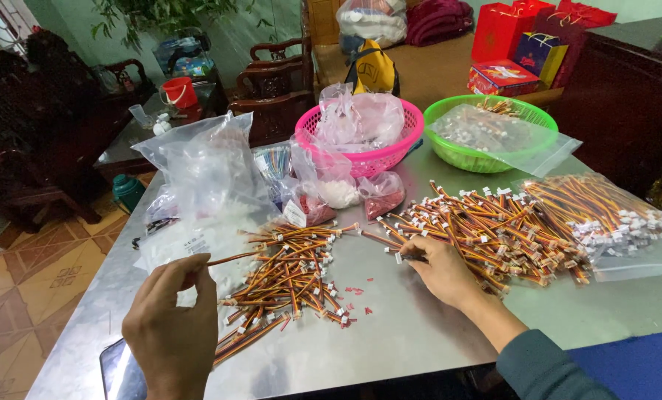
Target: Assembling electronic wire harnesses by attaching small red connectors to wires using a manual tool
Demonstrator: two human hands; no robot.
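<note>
Orange-striped wire pinched in left hand, long axis running right toward small pile | right hand fingers closed on one wire end at edge of big pile, just beside | steel table

Two hands sorting short wire leads on a steel table

The left hand pinches one wire lead above the near pile; the right hand rests fingertips at the larger pile, near pink basket and green basket.
</note>
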